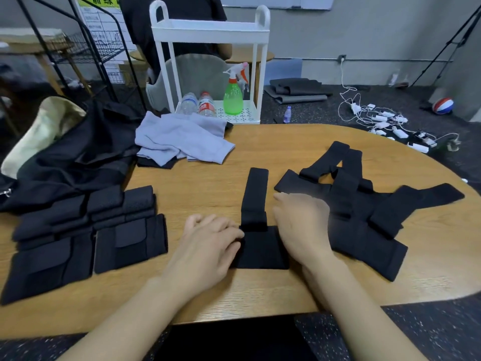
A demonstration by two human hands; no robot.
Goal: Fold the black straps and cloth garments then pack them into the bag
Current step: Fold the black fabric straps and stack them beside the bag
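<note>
From the head view, the folding looks to be at its midpoint. A black strap [256,222] lies on the wooden worktop [299,149] right in front of the person, its near end already doubled into a thick square, its narrow far end running away flat. The left hand [208,239] rests at the square's left edge, fingers curled and seemingly pinching the fabric. The right hand [299,225] sits at the right edge, fingers bent and blurred; whether it grips or only presses, I cannot tell.

The next move, I judge, calls for bringing the long tail back over the square and flattening it, then setting it with the folded stack [86,230] to the left.

Still waiting to the right is a tangle of unfolded straps [364,212], crossed over each other. Farther back lie a crumpled grey cloth [182,139] and a loose black garment [78,157], with a cream bag [39,131] beyond, at the worktop's left end.

The straps look thick, matte and a little spongy, some with a perforated weave; the grey cloth seems soft and thin. The worktop is smooth, rounded wood grain.
</note>
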